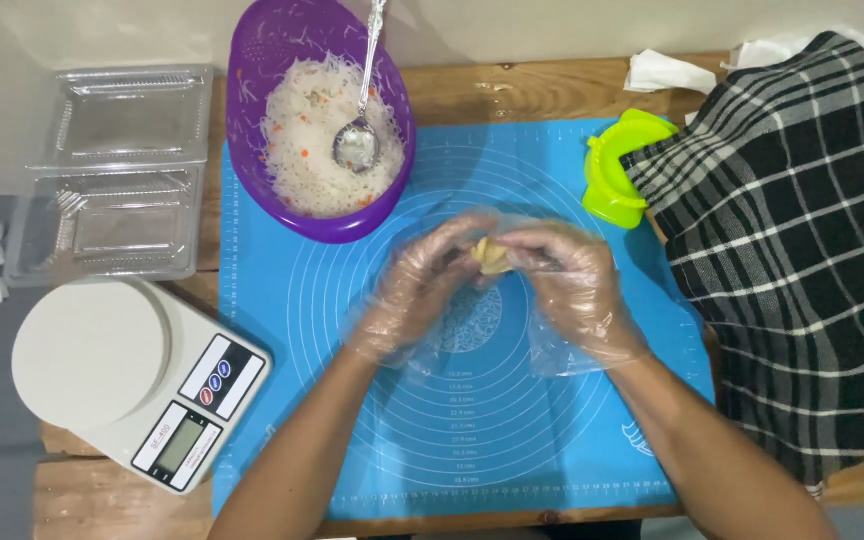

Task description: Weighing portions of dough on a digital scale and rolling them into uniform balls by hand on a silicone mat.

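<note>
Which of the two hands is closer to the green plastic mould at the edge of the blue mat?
Right. The right hand is just below and left of the green mould. The left hand lies farther left, beyond the dough piece both hands pinch.

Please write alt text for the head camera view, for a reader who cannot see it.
Two hands in clear plastic gloves, left hand and right hand, pinch a small pale dough piece over a blue silicone mat. A purple bowl of noodle filling with a spoon sits behind; a kitchen scale stands left.

Wooden table (512,92), pale wall (72,30)
</note>
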